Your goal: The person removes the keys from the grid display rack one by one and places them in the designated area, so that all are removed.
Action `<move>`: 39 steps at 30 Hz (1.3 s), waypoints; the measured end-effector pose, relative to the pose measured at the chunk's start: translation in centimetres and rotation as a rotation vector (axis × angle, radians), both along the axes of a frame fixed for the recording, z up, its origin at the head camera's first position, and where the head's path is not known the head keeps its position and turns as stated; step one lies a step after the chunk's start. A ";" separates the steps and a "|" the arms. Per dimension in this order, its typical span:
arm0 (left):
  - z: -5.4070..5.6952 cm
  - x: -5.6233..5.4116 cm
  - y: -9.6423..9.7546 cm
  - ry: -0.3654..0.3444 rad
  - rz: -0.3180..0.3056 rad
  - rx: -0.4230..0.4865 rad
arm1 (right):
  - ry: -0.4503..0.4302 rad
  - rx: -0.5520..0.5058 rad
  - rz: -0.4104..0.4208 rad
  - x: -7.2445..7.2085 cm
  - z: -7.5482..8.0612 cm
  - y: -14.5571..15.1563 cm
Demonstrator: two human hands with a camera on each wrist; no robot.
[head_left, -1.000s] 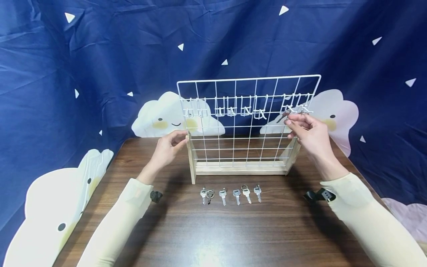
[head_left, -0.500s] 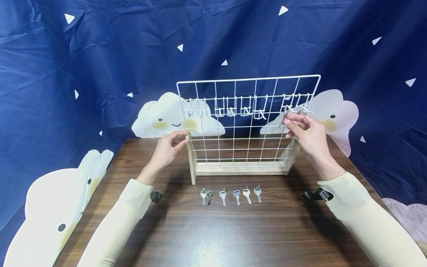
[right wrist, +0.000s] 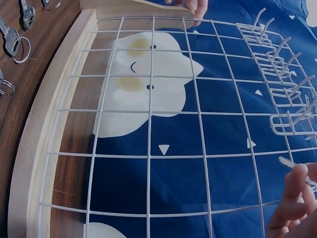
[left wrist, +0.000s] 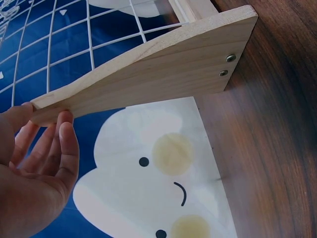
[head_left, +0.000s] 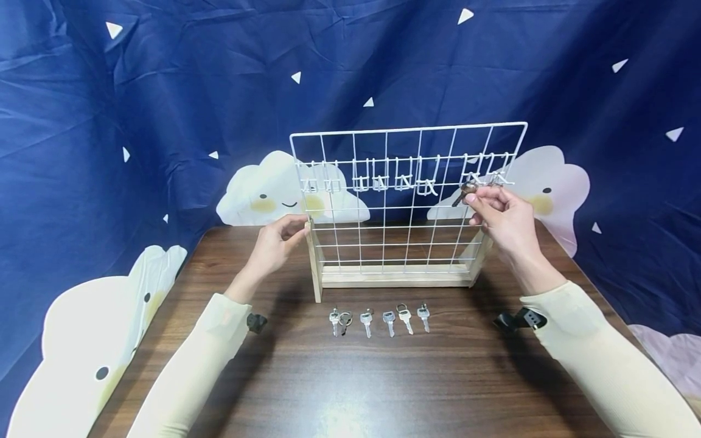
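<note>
My left hand pinches the top of the wooden side support of a white wire grid rack, thumb on one edge and fingers under the other. Between the thumb and fingers of my right hand is a dark-looking key, its blade pointing down and left. It is right below a white hook near the grid's right end. In the right wrist view only the key's toothed tip shows clearly past the fingertips. Whether its ring touches the hook cannot be told.
Several keys, some with rings, lie in a row on the brown wooden table before the rack, among them a silver key. More white hooks hang along the grid. Behind is a blue curtain with cloud shapes.
The key in my right hand has turned so that its flat side shows; half a second ago it was hardly visible. My right hand shifted slightly left; my left hand kept still.
</note>
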State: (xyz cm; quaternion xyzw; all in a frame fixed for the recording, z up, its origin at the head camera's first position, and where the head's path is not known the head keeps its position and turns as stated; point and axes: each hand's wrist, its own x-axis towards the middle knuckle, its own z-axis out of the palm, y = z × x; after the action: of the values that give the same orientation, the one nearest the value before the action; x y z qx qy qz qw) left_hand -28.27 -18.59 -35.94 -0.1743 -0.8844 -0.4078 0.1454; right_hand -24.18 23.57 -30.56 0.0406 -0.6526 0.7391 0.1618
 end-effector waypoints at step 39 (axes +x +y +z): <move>0.0 -0.1 0.0 0.009 -0.010 0.005 | 0.146 0.051 0.000 1.7 0.8 0.5</move>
State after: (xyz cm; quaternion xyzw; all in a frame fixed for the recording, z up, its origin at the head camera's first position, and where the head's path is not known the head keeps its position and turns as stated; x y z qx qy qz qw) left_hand -28.35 -18.56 -35.97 -0.1802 -0.8818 -0.4099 0.1480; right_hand -22.53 24.08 -29.77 0.0989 -0.6576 0.7173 0.2079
